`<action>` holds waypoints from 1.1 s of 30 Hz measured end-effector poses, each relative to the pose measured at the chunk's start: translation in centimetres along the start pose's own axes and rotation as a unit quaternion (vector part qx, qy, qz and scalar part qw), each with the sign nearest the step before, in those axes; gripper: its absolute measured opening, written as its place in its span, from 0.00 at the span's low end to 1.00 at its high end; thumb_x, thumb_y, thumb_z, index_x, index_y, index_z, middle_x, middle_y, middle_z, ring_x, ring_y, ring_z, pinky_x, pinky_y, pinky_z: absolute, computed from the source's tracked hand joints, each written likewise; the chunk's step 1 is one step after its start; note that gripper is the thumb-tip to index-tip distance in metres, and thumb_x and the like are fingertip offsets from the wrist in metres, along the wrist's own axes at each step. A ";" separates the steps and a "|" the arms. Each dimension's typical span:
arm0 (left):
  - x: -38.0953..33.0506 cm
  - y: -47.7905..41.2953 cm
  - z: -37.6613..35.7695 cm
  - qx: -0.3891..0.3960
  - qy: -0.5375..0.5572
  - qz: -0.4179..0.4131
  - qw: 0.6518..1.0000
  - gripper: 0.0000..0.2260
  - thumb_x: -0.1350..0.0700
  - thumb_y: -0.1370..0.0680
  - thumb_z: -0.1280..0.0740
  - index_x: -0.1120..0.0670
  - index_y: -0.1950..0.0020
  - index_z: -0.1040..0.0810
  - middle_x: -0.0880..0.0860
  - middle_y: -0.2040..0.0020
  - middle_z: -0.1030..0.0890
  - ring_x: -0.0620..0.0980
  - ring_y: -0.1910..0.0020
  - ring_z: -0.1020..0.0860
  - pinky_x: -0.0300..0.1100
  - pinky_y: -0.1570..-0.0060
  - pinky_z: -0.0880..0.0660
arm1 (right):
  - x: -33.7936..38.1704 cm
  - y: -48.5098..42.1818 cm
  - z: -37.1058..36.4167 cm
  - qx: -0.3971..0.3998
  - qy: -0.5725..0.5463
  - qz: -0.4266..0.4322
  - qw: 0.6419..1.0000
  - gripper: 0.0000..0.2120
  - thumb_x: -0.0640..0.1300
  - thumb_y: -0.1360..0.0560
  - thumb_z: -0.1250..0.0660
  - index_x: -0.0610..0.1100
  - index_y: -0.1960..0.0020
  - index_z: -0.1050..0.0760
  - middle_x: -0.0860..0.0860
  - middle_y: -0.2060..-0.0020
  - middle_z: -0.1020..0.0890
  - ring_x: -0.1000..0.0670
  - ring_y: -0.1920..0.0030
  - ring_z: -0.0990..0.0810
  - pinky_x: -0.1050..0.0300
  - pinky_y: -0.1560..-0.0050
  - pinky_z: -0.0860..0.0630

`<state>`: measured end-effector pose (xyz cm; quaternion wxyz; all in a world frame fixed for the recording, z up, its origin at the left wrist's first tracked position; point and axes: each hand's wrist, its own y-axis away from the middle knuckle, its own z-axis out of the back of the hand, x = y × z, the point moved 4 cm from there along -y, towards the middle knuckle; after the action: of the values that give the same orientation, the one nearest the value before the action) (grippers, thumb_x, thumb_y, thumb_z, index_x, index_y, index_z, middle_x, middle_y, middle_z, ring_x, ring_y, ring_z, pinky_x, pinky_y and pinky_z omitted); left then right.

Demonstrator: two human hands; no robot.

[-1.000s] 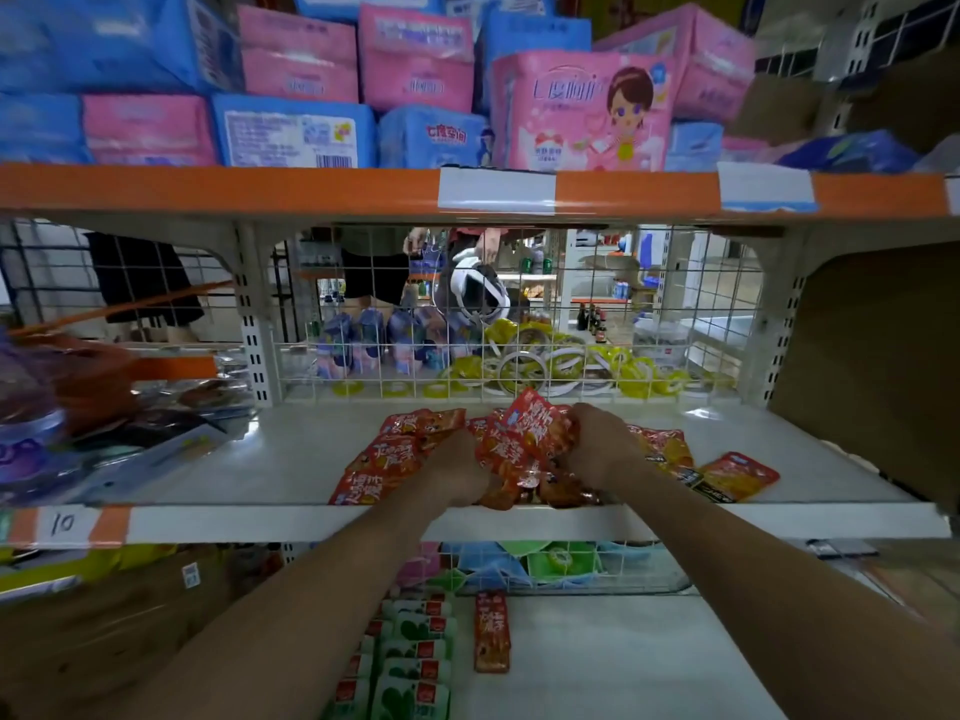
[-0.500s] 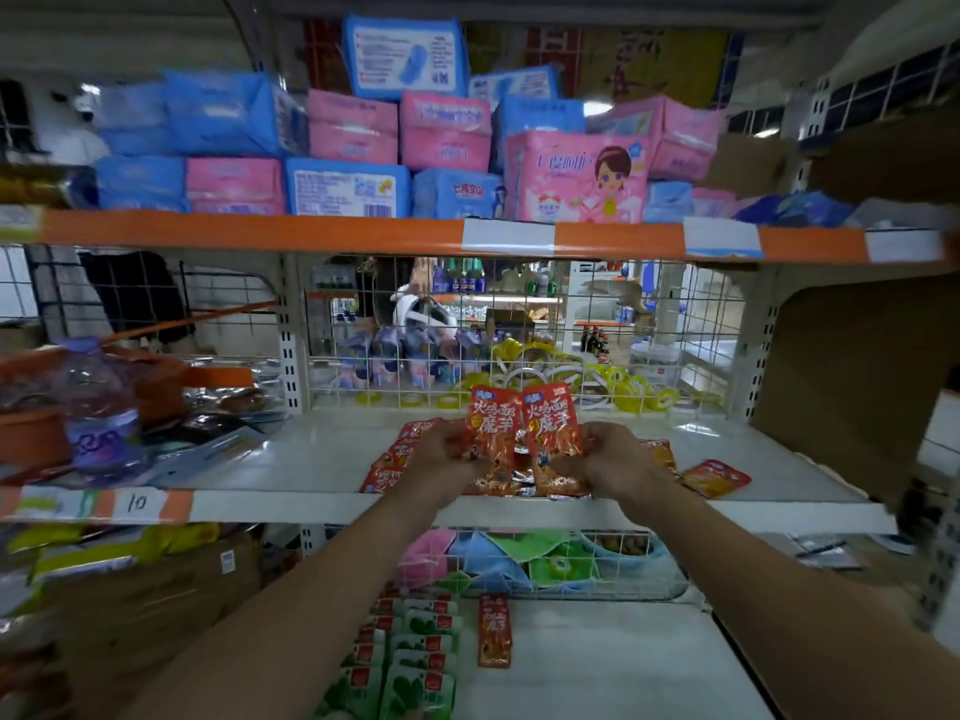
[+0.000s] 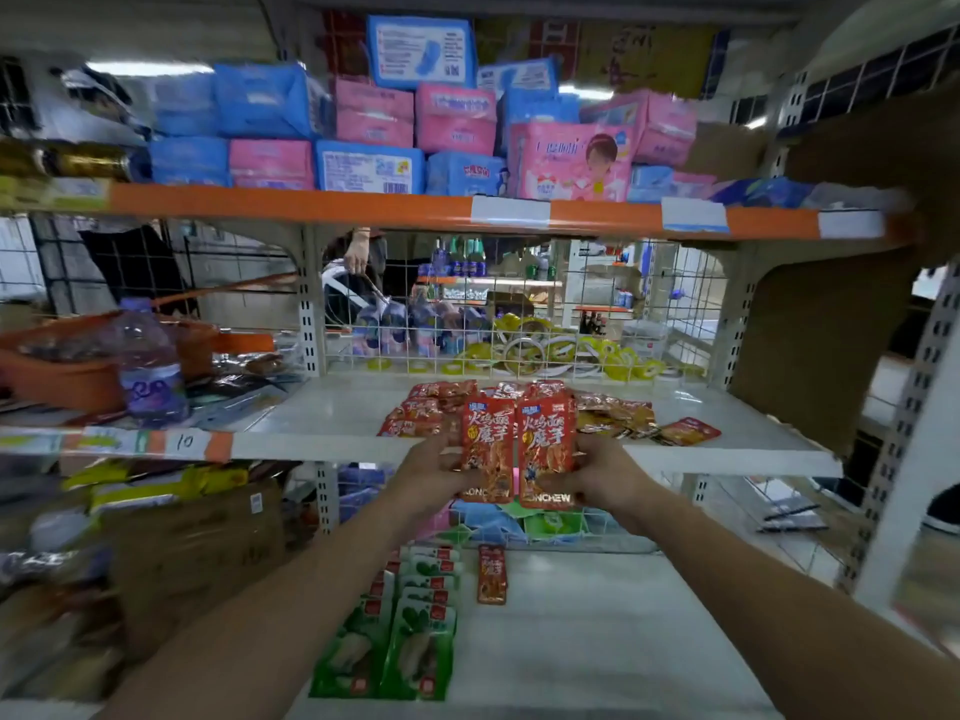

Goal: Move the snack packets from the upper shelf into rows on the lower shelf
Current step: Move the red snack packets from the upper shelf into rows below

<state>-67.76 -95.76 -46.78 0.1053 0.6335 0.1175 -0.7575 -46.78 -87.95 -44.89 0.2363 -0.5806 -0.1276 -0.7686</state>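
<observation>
Now that the two red snack packets (image 3: 517,449) are squared side by side and upright, they hang just in front of the upper shelf's (image 3: 337,407) front edge. The left hand (image 3: 436,472) and right hand (image 3: 597,472) each pinch one, fingers curled behind. The pickup looks complete; what remains is the carry down to the lower shelf (image 3: 597,615), where one red packet (image 3: 491,574) lies beside the green packets (image 3: 415,615). Half a second earlier the pair stood over the remaining pile (image 3: 431,407); it now sits lower and nearer
</observation>
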 end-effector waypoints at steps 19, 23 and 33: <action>16.8 -4.3 -1.5 0.052 -0.026 0.100 0.993 0.18 0.68 0.31 0.24 0.48 0.49 0.19 0.46 0.51 0.14 0.44 0.52 0.16 0.45 0.49 0.19 | -19.7 -5.8 -4.5 0.054 0.000 -0.181 0.982 0.16 0.30 0.34 0.24 0.39 0.47 0.17 0.43 0.53 0.13 0.43 0.52 0.14 0.44 0.48 0.17; 22.1 -8.2 -2.2 0.050 -0.049 0.147 0.987 0.21 0.69 0.30 0.24 0.54 0.41 0.22 0.53 0.46 0.16 0.47 0.49 0.17 0.46 0.48 0.19 | -24.9 -9.7 -4.9 0.036 0.039 -0.215 0.975 0.12 0.28 0.30 0.31 0.39 0.49 0.17 0.42 0.55 0.13 0.44 0.55 0.13 0.45 0.50 0.16; 31.6 -17.6 -4.9 0.030 -0.145 0.124 0.981 0.20 0.62 0.34 0.21 0.55 0.43 0.19 0.51 0.50 0.17 0.50 0.52 0.19 0.40 0.54 0.20 | -33.6 -18.2 -6.2 0.068 0.000 -0.238 0.969 0.15 0.31 0.35 0.22 0.36 0.50 0.17 0.40 0.54 0.13 0.42 0.53 0.13 0.45 0.49 0.17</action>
<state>-74.11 -77.88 -77.93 0.1955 0.5295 -0.0012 -0.8255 -54.09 -68.07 -77.33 0.0856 -0.5158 -0.3141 -0.7924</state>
